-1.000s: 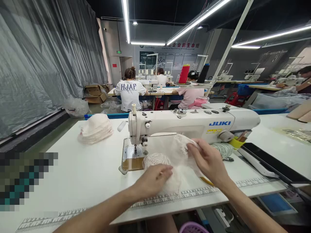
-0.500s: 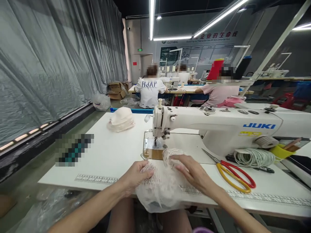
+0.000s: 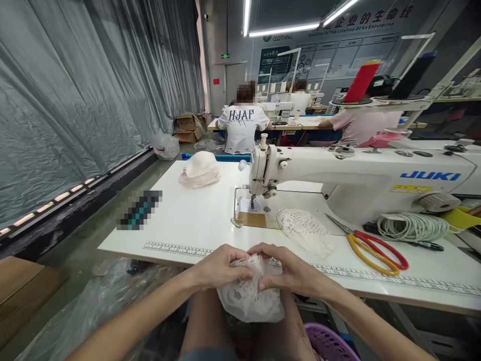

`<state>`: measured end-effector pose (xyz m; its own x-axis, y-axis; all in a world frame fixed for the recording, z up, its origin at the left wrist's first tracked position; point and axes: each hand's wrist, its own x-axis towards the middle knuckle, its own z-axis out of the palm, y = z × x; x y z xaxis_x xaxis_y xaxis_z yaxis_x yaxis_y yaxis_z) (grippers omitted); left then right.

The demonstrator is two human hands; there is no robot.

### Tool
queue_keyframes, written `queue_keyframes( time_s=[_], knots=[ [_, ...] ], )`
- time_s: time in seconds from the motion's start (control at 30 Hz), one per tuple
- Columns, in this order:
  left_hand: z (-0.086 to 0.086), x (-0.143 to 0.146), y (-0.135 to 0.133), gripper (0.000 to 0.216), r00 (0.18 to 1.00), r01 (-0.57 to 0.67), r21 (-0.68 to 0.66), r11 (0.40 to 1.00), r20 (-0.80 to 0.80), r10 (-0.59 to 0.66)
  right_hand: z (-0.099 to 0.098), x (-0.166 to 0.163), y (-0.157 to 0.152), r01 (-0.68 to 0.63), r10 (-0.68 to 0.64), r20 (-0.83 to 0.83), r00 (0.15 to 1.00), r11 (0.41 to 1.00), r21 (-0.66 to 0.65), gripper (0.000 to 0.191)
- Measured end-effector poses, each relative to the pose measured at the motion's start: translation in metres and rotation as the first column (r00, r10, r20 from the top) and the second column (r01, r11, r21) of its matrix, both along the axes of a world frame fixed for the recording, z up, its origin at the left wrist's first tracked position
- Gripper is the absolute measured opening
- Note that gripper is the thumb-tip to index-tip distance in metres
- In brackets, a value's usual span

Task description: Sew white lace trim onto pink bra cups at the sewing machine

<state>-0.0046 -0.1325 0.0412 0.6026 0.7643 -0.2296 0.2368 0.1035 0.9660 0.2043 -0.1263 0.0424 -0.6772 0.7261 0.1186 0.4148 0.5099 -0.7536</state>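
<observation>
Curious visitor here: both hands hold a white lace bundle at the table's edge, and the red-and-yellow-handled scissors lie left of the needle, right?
Not quite: the head view shows the red-and-yellow-handled scissors right of the white sewing machine's needle, not left. The left hand and right hand do hold the white lace bundle at the white table's edge.

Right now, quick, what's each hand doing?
Left hand: closed, gripping the lace.
Right hand: closed, gripping the same lace.
</observation>
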Motion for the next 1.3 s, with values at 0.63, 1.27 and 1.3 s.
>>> queue_keyframes(
  time_s=[0.63, 1.27, 1.3],
  knots=[
    [-0.001, -0.004, -0.030, 0.042, 0.916, -0.026, 0.310, 0.950, -0.374, 0.147, -0.007, -0.002, -0.016, -0.004, 0.000, -0.020, 1.000, 0.980, -0.197, 0.029],
    [0.011, 0.009, 0.003, 0.014, 0.928, -0.102, 0.321, 0.942, -0.310, 0.206, -0.017, 0.007, 0.005, 0.113, -0.104, 0.062, 0.993, 0.980, -0.167, 0.033],
    [0.010, 0.010, 0.009, 0.014, 0.922, -0.097, 0.352, 0.931, -0.320, 0.217, -0.017, 0.008, 0.009, 0.134, -0.125, 0.078, 0.989, 0.983, -0.122, 0.031]
  ],
)
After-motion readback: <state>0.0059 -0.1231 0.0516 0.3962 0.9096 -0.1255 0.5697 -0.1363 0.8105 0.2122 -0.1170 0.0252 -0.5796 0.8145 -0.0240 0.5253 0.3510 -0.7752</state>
